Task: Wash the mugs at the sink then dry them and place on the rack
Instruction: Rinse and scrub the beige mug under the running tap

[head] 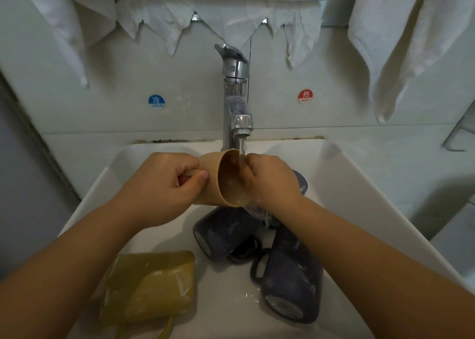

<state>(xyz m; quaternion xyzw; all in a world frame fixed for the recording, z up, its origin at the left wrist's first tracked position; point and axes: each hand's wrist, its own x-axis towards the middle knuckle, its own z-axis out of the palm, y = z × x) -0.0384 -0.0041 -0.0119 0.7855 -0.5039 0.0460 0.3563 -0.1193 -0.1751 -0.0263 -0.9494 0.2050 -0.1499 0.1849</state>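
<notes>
A tan, smooth-sided plastic mug (226, 181) is held on its side under the chrome single-lever faucet (235, 94), its long axis running left to right and its open mouth turned toward the right and slightly toward the camera. A thin stream of water (241, 151) falls from the spout onto the rim and over the right hand. The left hand (164, 184) is curled around the mug's handle side, thumb pressed over bent fingers — clamped on the mug. The right hand (270, 181) has its fingers tucked inside the mouth, gripping the rim from the right; the two hands sit close together with only the mug between them.

Below, in the white rectangular ceramic sink (341, 184), two dark blue-grey glazed mugs lie on their sides: one (223, 233) with its base toward the lower left, the other (293, 277) lying front to back, base nearest the camera, their black loop handles nearly meeting between them. A third dark mug (302, 181) shows only partly behind the right wrist. A yellow sponge in a clear wet wrapper (151, 287) lies in the near-left part of the basin, apart from the mugs.

The basin's back-left floor is bare. White cloth towels (390, 42) hang on the tiled wall above, with a blue round "COLD" sticker (156, 102) left of the faucet and a red round "HOT" sticker (305, 96) right of it.
</notes>
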